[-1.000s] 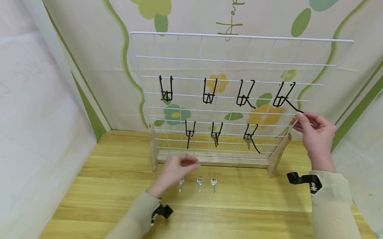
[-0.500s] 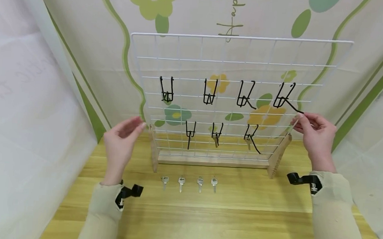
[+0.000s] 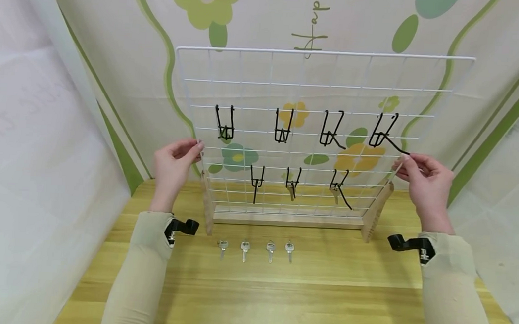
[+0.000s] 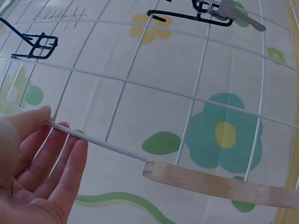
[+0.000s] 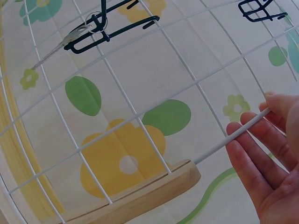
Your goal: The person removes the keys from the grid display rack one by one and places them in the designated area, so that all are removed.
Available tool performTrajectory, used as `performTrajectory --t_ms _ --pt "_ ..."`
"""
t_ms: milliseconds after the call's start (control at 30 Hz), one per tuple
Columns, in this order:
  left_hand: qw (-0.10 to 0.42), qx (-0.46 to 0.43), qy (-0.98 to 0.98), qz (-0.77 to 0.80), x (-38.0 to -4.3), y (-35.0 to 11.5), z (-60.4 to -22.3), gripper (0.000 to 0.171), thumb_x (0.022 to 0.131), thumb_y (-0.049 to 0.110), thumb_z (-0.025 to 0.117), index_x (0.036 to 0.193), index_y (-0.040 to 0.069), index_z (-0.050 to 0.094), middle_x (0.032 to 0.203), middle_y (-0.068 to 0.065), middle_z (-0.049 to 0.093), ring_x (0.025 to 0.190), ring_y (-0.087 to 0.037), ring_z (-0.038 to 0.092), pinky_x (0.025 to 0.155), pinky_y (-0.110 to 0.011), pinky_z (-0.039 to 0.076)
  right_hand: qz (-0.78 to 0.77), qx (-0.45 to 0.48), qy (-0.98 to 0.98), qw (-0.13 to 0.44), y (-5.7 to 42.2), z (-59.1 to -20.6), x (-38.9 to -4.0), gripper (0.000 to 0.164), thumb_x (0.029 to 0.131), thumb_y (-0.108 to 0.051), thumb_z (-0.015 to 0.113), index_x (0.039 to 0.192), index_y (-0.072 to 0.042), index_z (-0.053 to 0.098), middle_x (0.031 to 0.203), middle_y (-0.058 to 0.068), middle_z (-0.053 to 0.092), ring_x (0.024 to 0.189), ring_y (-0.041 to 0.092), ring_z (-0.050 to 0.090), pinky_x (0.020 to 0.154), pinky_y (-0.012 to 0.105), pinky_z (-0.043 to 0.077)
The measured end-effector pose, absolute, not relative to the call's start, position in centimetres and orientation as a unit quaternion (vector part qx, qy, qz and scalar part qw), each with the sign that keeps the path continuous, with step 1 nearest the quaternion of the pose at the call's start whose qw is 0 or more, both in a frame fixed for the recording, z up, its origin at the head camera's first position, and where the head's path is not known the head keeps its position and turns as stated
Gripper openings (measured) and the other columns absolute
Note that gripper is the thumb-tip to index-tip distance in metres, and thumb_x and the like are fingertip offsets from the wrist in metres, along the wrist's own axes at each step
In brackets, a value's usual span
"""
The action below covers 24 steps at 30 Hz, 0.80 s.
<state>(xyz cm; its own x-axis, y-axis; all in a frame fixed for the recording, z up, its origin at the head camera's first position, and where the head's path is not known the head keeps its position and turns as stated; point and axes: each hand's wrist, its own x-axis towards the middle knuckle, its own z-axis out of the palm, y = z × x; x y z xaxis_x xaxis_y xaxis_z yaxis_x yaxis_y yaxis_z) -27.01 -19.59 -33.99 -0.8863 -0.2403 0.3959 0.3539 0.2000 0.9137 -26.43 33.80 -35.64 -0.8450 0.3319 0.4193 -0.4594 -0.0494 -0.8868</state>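
Observation:
A white wire grid rack (image 3: 326, 52) stands upright in a wooden base (image 3: 287, 219). At its left side edge, my left hand (image 3: 173, 169) pinches the outer wire between thumb and fingertips. My right hand (image 3: 427, 187) holds the opposite side wire the same way, just below the tip of a black hook (image 3: 380, 137). Several black hooks sit on the grid in two rows. A key (image 5: 65, 42) hangs by its ring in the right wrist view; the left wrist view also has a hung key (image 4: 243, 18). Several loose keys (image 3: 244, 251) lie in a row in front of the base.
The wooden table (image 3: 277, 307) spreads out before the rack. Wooden feet (image 3: 377, 214) prop up both ends of the grid. Behind hangs a flower-print cloth (image 3: 251, 13), and pale cloth walls (image 3: 40, 168) close in both sides.
My left hand has moved from above the loose keys leftward and up to the rack's left edge, taking hold of it. My right hand has stayed on the right edge.

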Motion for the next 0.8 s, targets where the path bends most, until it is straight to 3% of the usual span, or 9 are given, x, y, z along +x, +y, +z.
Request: performTrajectory --t_ms 233,400,567,800 --pt "0.239 -0.047 -0.740 -0.627 -27.0 -19.6 -33.8 0.034 0.092 0.026 0.078 0.110 -0.003 0.074 0.101 -0.013 0.073 0.089 -0.028 0.071 0.078 -0.028 0.061 0.713 0.017 -0.651 0.259 33.7 -35.2 -26.0 0.030 0.090 -0.012 0.079 0.112 0.008 0.071 0.092 0.006 0.076 0.078 0.014 0.075 0.072 0.024 0.059" --pt "0.245 -0.050 -0.748 -0.615 -27.0 -19.5 -33.8 0.032 0.092 0.025 0.078 0.109 -0.002 0.074 0.100 -0.013 0.074 0.089 -0.029 0.071 0.078 -0.029 0.061 0.708 -0.024 -0.658 0.257 34.1 -34.2 -24.6 0.039 0.086 -0.014 0.084 0.120 0.002 0.071 0.103 0.000 0.076 0.088 0.009 0.073 0.076 0.018 0.057" --pt "0.238 -0.055 -0.748 -0.617 -27.1 -19.8 -34.0 0.030 0.093 0.022 0.078 0.108 -0.003 0.074 0.099 -0.014 0.074 0.089 -0.029 0.072 0.078 -0.028 0.061 0.710 -0.024 -0.651 0.268 33.6 -32.7 -21.9 0.044 0.084 -0.011 0.085 0.124 0.002 0.071 0.113 0.001 0.075 0.099 0.008 0.070 0.082 0.013 0.053" --pt "0.231 -0.063 -0.743 -0.625 -27.5 -20.1 -34.2 0.031 0.092 0.022 0.079 0.108 -0.004 0.074 0.097 -0.012 0.074 0.089 -0.029 0.072 0.078 -0.030 0.061 0.691 0.033 -0.671 0.266 30.6 -31.5 -18.0 0.038 0.087 -0.002 0.081 0.122 0.007 0.070 0.115 0.006 0.074 0.099 0.009 0.072 0.086 0.013 0.053"
